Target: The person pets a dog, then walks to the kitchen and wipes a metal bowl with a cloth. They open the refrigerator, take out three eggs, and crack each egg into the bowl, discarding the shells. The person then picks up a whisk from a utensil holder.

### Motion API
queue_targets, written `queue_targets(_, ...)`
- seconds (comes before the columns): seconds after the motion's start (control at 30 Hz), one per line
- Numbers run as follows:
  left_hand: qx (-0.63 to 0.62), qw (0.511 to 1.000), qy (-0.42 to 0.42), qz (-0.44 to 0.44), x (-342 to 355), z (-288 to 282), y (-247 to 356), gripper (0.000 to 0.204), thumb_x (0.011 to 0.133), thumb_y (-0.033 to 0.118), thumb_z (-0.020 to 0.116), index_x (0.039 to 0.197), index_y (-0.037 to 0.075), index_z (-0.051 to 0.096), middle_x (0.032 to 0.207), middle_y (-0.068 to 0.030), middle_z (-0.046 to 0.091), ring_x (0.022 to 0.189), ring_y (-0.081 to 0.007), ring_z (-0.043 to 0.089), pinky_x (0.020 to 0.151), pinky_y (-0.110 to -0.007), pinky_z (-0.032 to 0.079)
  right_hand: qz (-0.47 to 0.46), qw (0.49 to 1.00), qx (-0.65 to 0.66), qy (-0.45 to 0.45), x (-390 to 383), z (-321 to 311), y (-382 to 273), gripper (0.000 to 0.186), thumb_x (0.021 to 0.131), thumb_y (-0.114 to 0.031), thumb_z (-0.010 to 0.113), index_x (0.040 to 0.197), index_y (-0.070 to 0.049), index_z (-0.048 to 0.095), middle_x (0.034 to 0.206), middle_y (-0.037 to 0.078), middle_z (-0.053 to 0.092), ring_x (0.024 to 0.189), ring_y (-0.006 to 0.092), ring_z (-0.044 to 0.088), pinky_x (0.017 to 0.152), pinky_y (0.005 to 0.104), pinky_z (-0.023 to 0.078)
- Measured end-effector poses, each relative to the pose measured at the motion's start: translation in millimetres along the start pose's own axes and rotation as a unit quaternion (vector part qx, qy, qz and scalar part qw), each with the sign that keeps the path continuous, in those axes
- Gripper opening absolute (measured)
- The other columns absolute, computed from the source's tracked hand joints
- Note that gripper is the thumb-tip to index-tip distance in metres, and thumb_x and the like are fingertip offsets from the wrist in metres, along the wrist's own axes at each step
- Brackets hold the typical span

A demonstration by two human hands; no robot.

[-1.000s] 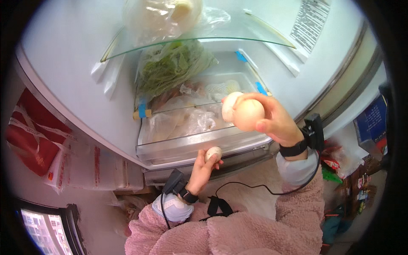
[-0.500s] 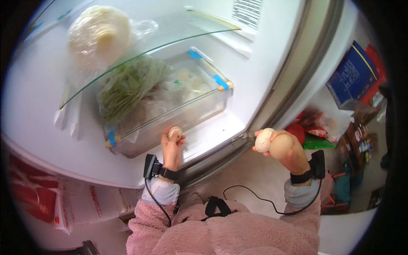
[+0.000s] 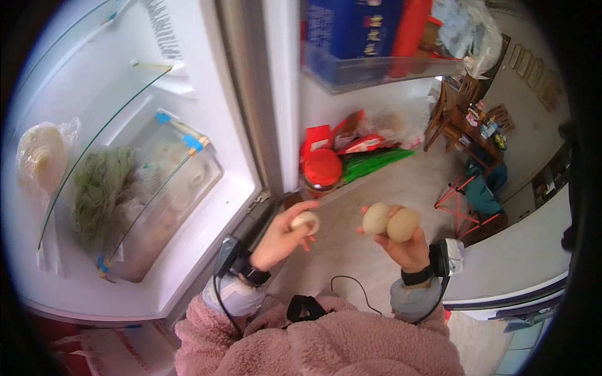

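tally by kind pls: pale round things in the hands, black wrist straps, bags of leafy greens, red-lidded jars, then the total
Pale round things: 3 (1 in the left hand, 2 in the right hand)
Black wrist straps: 2
Bag of leafy greens: 1
Red-lidded jar: 1
Total: 7

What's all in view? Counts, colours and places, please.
Fridge: one, white, left
Drawer: one, clear, inside fridge
Leafy greens: one bag, green, in drawer
Wrapped round thing: one, cream, far left
Door rack: one, clear, top
Blue box: one, blue, in rack
Jar: one, red-lidded, below rack
Green packet: one, green, beside jar
Wooden furniture: several, brown, upper right
Round items: three, pale, held
Sleeves: two, pink, bottom
Left hand: one, bare, holding one item
Right hand: one, bare, holding two items
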State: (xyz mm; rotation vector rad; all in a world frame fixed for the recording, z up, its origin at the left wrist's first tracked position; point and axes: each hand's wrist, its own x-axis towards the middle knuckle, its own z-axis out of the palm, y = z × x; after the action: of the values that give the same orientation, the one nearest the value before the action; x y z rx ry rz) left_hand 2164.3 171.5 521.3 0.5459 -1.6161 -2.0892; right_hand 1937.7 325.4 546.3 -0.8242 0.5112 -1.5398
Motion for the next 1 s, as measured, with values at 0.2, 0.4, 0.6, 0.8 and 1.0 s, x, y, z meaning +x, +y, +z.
queue_targets(0.2, 0.113, 0.988, 0.098, 0.029, 78.9, 68.7, -32.9, 0.077, 0.084, 0.006, 0.058, 0.146, 0.003, 0.013, 0.083, -0.0044, 0.056, 0.06, -0.0093, 0.054, 0.05, -0.025, 0.05, -0.001, 0.998, 0.067, -0.001, -30.5, -62.2, -48.4, 0.068, 0.081, -0.045, 0.068, 0.132, -0.007, 0.042, 0.143, 0.027, 0.027, 0.126, 0.0466, 0.039, 0.097, 0.0374, 0.048)
queue_targets(0.4, 0.432, 0.876, 0.202, 0.074, 81.7, 81.4, -48.7, 0.081, 0.079, 0.012, 0.061, 0.14, -0.012, 0.013, 0.079, -0.0182, 0.062, 0.072, -0.028, 0.063, 0.068, -0.035, 0.05, 0.057, 0.998, 0.005, -0.017, -33.2, -92.6, -62.0, 0.067, 0.083, -0.056, 0.059, 0.131, -0.012, 0.044, 0.144, 0.026, 0.028, 0.123, 0.0448, 0.042, 0.091, 0.0316, 0.05)
queue_targets(0.6, 0.527, 0.826, 0.197, 0.041, 76.1, 81.4, -41.7, 0.084, 0.079, 0.017, 0.062, 0.139, -0.014, 0.012, 0.076, -0.0229, 0.06, 0.075, -0.0345, 0.062, 0.069, -0.039, 0.049, 0.06, 0.998, 0.015, -0.02, -51.6, -101.3, -63.1, 0.069, 0.083, -0.055, 0.06, 0.132, -0.01, 0.043, 0.143, 0.025, 0.031, 0.124, 0.0437, 0.042, 0.094, 0.0332, 0.048)
queue_targets(0.8, 0.493, 0.853, 0.172, -0.008, 59.8, 76.7, -32.7, 0.085, 0.077, 0.026, 0.064, 0.138, -0.01, 0.016, 0.093, -0.0327, 0.06, 0.09, -0.0449, 0.059, 0.081, -0.044, 0.049, 0.039, 0.996, 0.021, 0.077, -93.8, -115.6, -73.7, 0.066, 0.087, -0.052, 0.057, 0.133, -0.009, 0.039, 0.142, 0.024, 0.032, 0.125, 0.0435, 0.041, 0.094, 0.0328, 0.048)
queue_targets(1.0, 0.336, 0.931, 0.138, -0.027, 11.9, 66.1, -31.4, 0.075, 0.086, 0.007, 0.055, 0.147, 0.007, 0.011, 0.072, -0.0055, 0.056, 0.061, -0.0122, 0.057, 0.052, -0.027, 0.048, 0.06, 0.995, -0.023, 0.078, -132.7, -105.3, -62.6, 0.063, 0.09, -0.05, 0.053, 0.134, -0.008, 0.038, 0.141, 0.024, 0.034, 0.123, 0.044, 0.043, 0.095, 0.0331, 0.049)
